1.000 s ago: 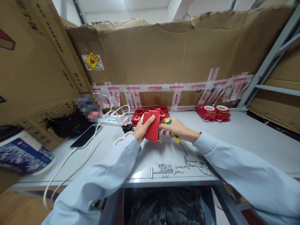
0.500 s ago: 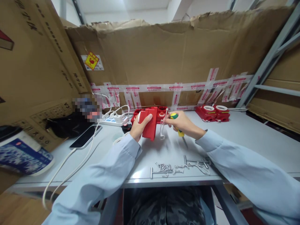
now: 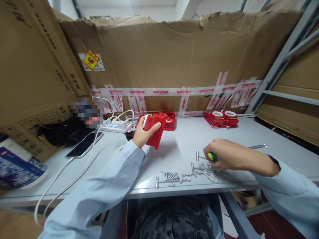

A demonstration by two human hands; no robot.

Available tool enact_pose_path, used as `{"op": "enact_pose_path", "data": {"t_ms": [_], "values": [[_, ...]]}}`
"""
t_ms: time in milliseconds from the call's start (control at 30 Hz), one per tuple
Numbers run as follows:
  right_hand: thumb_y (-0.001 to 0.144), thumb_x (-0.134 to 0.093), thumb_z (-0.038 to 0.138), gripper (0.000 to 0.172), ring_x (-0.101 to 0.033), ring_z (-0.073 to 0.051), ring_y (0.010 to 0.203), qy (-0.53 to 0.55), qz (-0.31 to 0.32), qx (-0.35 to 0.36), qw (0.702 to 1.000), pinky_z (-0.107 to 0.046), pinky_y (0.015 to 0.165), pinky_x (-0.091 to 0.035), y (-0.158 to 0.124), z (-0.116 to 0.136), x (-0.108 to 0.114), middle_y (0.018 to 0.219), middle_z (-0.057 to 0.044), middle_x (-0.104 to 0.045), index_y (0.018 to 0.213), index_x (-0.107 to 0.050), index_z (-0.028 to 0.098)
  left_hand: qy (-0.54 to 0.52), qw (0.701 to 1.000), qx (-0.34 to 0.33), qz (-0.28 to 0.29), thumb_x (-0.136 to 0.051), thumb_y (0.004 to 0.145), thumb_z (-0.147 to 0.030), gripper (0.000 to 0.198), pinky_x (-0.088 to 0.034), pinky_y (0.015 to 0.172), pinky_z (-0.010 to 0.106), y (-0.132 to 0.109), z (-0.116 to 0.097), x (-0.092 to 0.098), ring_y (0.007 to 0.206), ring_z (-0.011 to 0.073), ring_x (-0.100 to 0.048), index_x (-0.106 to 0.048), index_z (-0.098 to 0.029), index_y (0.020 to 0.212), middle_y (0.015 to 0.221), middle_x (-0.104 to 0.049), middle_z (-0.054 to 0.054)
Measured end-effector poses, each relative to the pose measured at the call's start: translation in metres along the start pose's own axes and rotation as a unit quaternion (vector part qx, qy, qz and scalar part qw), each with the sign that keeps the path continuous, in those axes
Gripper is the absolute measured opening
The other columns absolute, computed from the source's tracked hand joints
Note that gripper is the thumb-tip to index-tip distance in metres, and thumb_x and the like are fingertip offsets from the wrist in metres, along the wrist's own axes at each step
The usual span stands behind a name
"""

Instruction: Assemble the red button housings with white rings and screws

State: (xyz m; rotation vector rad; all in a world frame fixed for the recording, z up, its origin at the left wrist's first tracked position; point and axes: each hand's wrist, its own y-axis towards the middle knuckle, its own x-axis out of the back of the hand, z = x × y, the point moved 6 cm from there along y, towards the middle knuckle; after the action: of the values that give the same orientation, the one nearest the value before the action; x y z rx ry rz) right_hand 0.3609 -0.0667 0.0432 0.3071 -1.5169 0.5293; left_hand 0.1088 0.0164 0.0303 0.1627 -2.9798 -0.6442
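Right hand, fist closed round a screwdriver, has dropped from the red box to the screws. Left hand still grips the box upright.

The grey table carried loose screws and metal pins at 6 o'clock by its front edge, a phone at 9, a white power strip at 11, one red housing at 12 and a pair of red housings at 1.
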Motion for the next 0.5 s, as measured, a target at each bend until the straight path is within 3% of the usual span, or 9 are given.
{"op": "enact_pose_path", "data": {"t_ms": [167,300,400,500], "values": [[0.06,-0.054,0.012,0.009,-0.051,-0.016,0.058,0.016,0.054,0.036,0.998,-0.028,0.054,-0.029,0.0,0.014,-0.021,0.063,-0.004,-0.059,0.06,-0.056,0.021,0.023,1.0,0.008,0.019,-0.075,0.062,-0.049,0.065,-0.05,0.077,0.032,-0.005,-0.001,-0.004,0.085,0.02,-0.063,-0.05,-0.02,0.114,0.102,-0.064,0.006],[0.063,-0.058,0.018,0.003,-0.052,-0.015,0.057,0.039,0.069,0.035,0.996,-0.026,0.053,-0.032,0.004,0.015,-0.02,0.065,-0.003,-0.062,0.064,-0.06,0.02,0.056,0.997,0.014,0.049,-0.075,0.062,-0.05,0.067,-0.051,0.077,0.035,-0.008,0.0,-0.01,0.087,0.0224,-0.065,-0.047,-0.02,0.116,0.105,-0.064,0.008],[0.072,-0.057,0.023,0.008,-0.053,-0.014,0.058,0.063,-0.005,0.054,0.997,-0.026,0.056,-0.036,0.007,0.018,0.002,0.064,-0.003,-0.062,0.071,-0.064,0.019,0.112,0.99,-0.006,0.089,-0.075,0.062,-0.049,0.069,-0.05,0.085,0.04,-0.011,0.001,-0.015,0.096,0.0256,-0.063,-0.046,-0.021,0.118,0.109,-0.063,0.008],[0.08,-0.052,0.024,0.014,-0.053,-0.012,0.058,0.132,-0.19,0.068,0.97,-0.025,0.058,-0.039,0.01,0.021,0.037,0.067,-0.002,-0.063,0.082,-0.065,0.019,0.19,0.967,-0.067,0.155,-0.077,0.061,-0.048,0.074,-0.045,0.095,0.043,-0.015,0.001,-0.024,0.108,0.0274,-0.059,-0.044,-0.022,0.122,0.117,-0.061,0.008]]}}
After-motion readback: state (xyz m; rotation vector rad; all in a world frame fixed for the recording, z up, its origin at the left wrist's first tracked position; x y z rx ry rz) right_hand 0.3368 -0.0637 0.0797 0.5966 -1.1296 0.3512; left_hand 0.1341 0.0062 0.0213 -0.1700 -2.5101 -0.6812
